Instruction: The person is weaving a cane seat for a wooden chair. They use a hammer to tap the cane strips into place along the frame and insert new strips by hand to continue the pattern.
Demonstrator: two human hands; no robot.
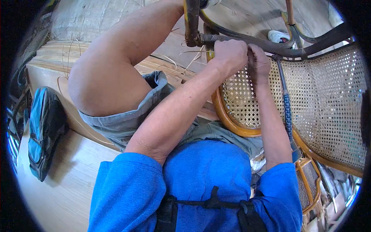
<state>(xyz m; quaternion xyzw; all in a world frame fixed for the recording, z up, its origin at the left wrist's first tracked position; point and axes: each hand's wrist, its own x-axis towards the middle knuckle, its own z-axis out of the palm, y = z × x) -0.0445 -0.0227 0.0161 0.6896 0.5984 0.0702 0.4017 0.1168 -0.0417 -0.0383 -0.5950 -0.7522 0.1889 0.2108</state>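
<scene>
Fingers (235,54) of 2 hands, seemingly gripping 1 cane panel (328,100)

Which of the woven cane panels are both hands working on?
The small rounded woven cane panel in the orange wooden hoop, under the left hand and right hand; the large woven cane panel lies untouched.

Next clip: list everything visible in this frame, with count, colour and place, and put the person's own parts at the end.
Woven cane chair panel: one, pale tan mesh, right half, tilted toward the person.
Chair frame rim: one, orange-brown curved wood, edging the mesh.
Dark frame bars: several, blackish-brown, top centre.
Tool handle: one, blue and grey, lying along the mesh.
Bag: one, blue and grey, left on the wooden platform.
Loose cane strands: a few, pale, on the boards near the top.
Left hand: closed at the mesh's upper edge.
Right hand: fingers pressed to the mesh beside it.
Raised knee: bare, grey shorts.
Shirt: blue, bottom.
</scene>
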